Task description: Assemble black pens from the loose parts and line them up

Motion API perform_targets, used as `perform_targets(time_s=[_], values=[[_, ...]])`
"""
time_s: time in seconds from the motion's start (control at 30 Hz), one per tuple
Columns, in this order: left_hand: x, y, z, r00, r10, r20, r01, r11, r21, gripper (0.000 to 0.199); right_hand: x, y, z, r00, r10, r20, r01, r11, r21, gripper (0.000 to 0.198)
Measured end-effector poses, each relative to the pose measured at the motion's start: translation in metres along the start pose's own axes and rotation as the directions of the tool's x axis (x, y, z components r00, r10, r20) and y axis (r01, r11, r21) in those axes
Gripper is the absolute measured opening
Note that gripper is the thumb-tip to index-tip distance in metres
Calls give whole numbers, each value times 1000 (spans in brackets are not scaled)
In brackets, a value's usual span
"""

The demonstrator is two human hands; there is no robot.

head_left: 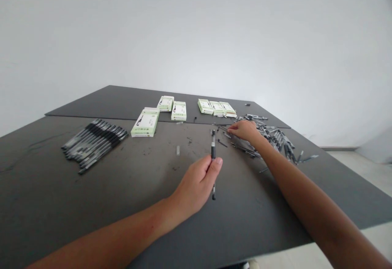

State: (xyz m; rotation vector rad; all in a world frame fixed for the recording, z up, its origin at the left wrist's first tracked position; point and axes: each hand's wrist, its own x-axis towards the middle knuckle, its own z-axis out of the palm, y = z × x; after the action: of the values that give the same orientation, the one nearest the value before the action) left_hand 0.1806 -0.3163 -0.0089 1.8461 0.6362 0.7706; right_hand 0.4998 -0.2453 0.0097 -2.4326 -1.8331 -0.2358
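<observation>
My left hand (196, 185) holds a black pen (213, 146) upright above the middle of the dark table (45, 203), pinched between thumb and fingers. My right hand (243, 130) reaches far out to the right and rests its fingers on the near edge of a loose pile of pen parts (275, 138). Whether it grips anything there is hidden by the fingers. A row of assembled black pens (93, 142) lies side by side at the left.
Several green and white boxes stand along the far side: one large box (145, 124), two (172, 107) behind it, three (217, 107) further right. Small loose bits (178, 150) lie mid-table. The table's right edge drops to a pale floor (367, 179).
</observation>
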Motion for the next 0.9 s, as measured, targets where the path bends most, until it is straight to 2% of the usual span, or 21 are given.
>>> perform_targets(time_s=[0.1, 0.2, 0.33, 0.37, 0.43, 0.47, 0.53, 0.63, 0.9], values=[[0, 0, 0, 1000, 8, -8, -8, 1000, 6, 48, -2, -5, -7, 999, -10, -48, 14, 997, 76, 32], [-1, 2, 0, 999, 34, -7, -34, 999, 16, 46, -8, -14, -24, 993, -4, -121, 30, 977, 213, 34], [-4, 4, -1, 995, 100, -2, -100, 994, 53, 45, -32, -38, -53, 981, -25, -191, 112, 882, 458, 43], [-5, 5, -1, 993, 121, -2, -121, 990, 69, 45, -42, -47, -59, 978, -52, -200, 154, 827, 540, 44], [-7, 5, -1, 984, 176, -2, -175, 979, 107, 43, -64, -65, -68, 967, -143, -213, 255, 454, 853, 37], [-8, 6, -2, 978, 210, 1, -209, 970, 127, 41, -75, -73, -72, 956, -168, -240, 282, 302, 911, 36], [-9, 6, -2, 962, 273, 21, -273, 949, 159, 37, -96, -86, -76, 931, -171, -323, 344, 114, 932, 32], [-12, 8, -2, 944, 326, 57, -330, 926, 181, 34, -119, -94, -77, 910, -158, -384, 391, 15, 920, 28], [-12, 8, -3, 942, 326, 83, -337, 918, 210, 30, -140, -90, -79, 894, -228, -385, 380, -69, 923, 23]])
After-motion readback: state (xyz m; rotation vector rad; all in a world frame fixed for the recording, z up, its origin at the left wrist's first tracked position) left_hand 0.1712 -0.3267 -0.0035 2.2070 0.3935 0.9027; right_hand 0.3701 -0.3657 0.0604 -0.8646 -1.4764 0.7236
